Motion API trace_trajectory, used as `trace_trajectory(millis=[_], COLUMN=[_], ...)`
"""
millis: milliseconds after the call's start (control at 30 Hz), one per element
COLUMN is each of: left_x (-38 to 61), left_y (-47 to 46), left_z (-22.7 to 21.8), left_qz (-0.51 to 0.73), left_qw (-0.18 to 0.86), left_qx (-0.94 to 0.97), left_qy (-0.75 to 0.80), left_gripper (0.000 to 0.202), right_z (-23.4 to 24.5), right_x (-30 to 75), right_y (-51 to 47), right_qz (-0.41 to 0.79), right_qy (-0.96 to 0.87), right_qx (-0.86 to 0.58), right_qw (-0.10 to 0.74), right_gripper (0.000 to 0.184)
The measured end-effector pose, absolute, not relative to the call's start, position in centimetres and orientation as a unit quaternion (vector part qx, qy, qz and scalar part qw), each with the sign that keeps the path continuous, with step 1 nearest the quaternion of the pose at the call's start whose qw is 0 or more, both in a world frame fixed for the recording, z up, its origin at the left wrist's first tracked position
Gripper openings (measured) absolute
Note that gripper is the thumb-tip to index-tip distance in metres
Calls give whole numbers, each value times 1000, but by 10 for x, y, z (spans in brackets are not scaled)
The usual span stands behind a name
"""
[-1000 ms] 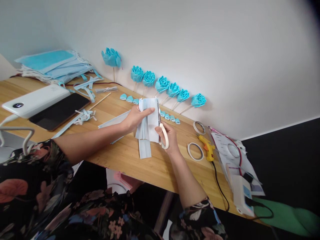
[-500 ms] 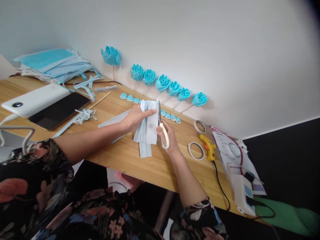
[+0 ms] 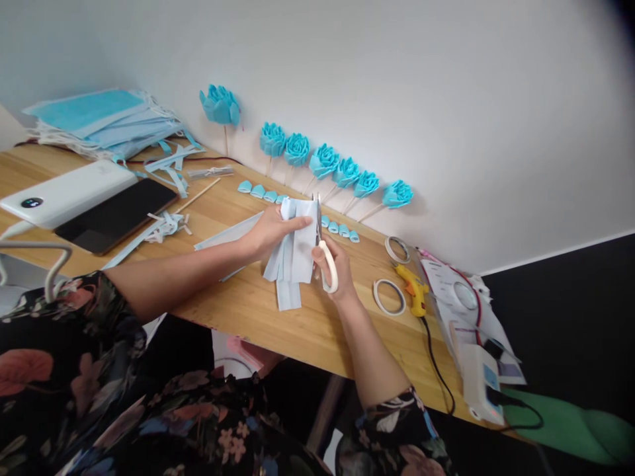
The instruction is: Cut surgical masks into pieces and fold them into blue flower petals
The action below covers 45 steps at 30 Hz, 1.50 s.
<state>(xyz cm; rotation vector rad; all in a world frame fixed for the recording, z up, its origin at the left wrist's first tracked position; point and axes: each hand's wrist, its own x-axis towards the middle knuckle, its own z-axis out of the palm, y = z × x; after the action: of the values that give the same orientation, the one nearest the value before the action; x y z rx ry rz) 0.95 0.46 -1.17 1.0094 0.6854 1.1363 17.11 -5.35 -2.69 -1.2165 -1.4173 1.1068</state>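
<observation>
My left hand (image 3: 272,233) pinches a bunch of pale blue pleated mask fabric strips (image 3: 300,251) above the table, thumb on the front. In my right hand (image 3: 338,268) is a pair of scissors (image 3: 327,272) with cream handles. The blades point away from me along the fabric's right edge, their tips slightly apart. Beyond the hands lies a row of small folded blue petals (image 3: 257,192), partly hidden behind the fabric. Another long pale strip (image 3: 228,235) rests on the table under my left wrist.
Several blue fabric roses on sticks (image 3: 325,160) lean against the wall. Face masks (image 3: 99,119) are piled at the back left, near a power bank (image 3: 69,192) and a phone (image 3: 116,215). Tape rolls (image 3: 389,297), a yellow glue gun (image 3: 414,289) and a power strip (image 3: 481,383) lie to the right.
The scissors have shifted slightly right, and their blade tips show a little more apart. My left hand still holds the fabric in nearly the same place.
</observation>
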Motion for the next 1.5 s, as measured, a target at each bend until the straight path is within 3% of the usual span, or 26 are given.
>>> trace_trajectory(millis=[500, 767, 1100, 1300, 1500], left_x=[10, 8, 8, 8, 5], left_y=[4, 4, 3, 5, 10], left_z=[-11, -11, -6, -4, -7], left_qz=[506, 489, 489, 500, 502], left_qw=[679, 700, 710, 718, 714], left_qx=[442, 439, 425, 396, 404], left_qy=[296, 279, 277, 277, 273], left_gripper=[25, 23, 22, 22, 26], right_z=[-26, -25, -28, -26, -21], right_x=[170, 169, 168, 168, 168], right_y=[-55, -56, -54, -54, -55], right_qz=[433, 442, 464, 478, 494], right_qy=[-570, -567, -541, -522, -516], right_qx=[-519, -501, -503, -511, -504], right_qw=[468, 482, 488, 487, 485], right_gripper=[55, 42, 40, 57, 61])
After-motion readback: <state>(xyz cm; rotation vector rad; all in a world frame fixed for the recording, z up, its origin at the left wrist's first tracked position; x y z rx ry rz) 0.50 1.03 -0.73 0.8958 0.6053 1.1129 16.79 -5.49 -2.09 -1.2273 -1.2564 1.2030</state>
